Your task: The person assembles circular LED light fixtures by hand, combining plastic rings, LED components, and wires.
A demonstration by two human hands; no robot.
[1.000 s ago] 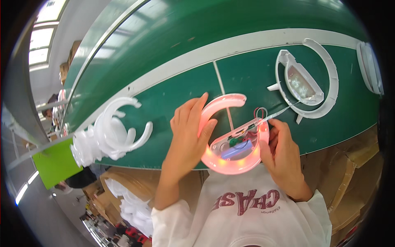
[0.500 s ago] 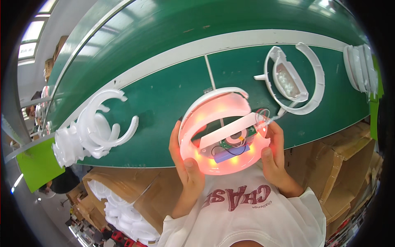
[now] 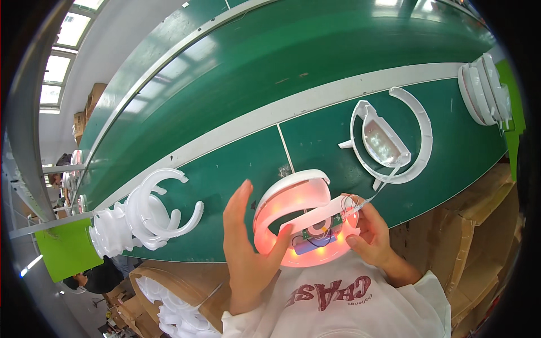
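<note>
A round white plastic lamp housing [image 3: 296, 197], glowing pink-red with yellow spots, is in front of my chest. Inside it a purple-blue cylindrical battery [image 3: 315, 243] lies beside a round part and a green circuit board [image 3: 337, 221]. My right hand [image 3: 371, 236] grips the housing's right rim, thumb in front and fingers behind. My left hand [image 3: 248, 248] is spread at the left side, fingers pointing up and away from the rim; its thumb overlaps the housing, and contact is unclear. Thin wires [image 3: 348, 204] leave the upper right toward a white ring-shaped part [image 3: 425, 135] with a clear-windowed compartment [image 3: 386, 141] on the bench.
Nested white plastic rings [image 3: 143, 217] lie on the green bench [image 3: 225, 191] at left, with another stack [image 3: 484, 93] at far right. Below the bench edge are a cardboard box [image 3: 203, 276] of white parts and more boxes [image 3: 479, 236]. A person in dark clothing [image 3: 107, 275] is far left.
My left hand has let go of the housing's left rim and spread its fingers. My right hand still holds on. The view has shifted, so the bench and housing appear lower.
</note>
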